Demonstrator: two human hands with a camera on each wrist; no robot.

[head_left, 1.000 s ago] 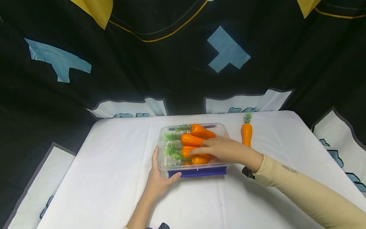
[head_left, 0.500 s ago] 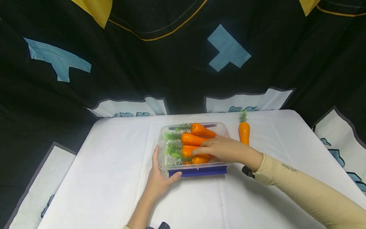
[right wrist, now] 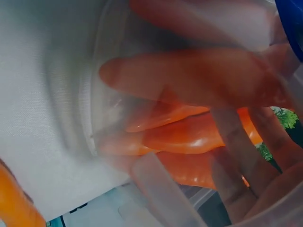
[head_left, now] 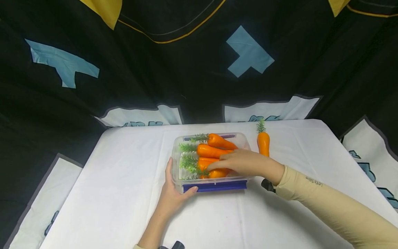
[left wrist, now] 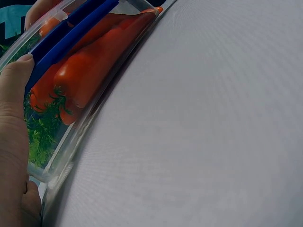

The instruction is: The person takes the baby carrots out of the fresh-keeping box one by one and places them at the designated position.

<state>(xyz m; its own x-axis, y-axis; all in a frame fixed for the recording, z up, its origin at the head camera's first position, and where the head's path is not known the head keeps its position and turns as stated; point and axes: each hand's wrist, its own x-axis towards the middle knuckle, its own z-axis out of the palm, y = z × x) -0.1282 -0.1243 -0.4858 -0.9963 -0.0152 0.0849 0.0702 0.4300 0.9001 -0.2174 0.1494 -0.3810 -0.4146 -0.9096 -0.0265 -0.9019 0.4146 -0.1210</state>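
Note:
A clear plastic food container (head_left: 175, 173) with blue clips (head_left: 214, 186) sits on the table in the head view. Several orange toy carrots (head_left: 211, 151) lie inside it, their green tops to the left. My left hand (head_left: 172, 196) grips its left front corner, thumb (left wrist: 16, 78) over the front rim and fingers along the side. My right hand (head_left: 242, 162) reaches in from the right, with fingers around a carrot near the front; carrots and container wall partly hide this grip. Through the clear wall, its fingers (right wrist: 236, 142) cross the carrots in the right wrist view.
A single carrot (head_left: 263, 143) lies on the white tablecloth (head_left: 124, 173) right of the container, beside my right forearm. Behind the table's far edge hangs a black cloth (head_left: 186, 76) with blue, white and yellow shapes.
The single carrot on the table has shifted slightly left, towards the container. Both hands and the container stay nearly in place.

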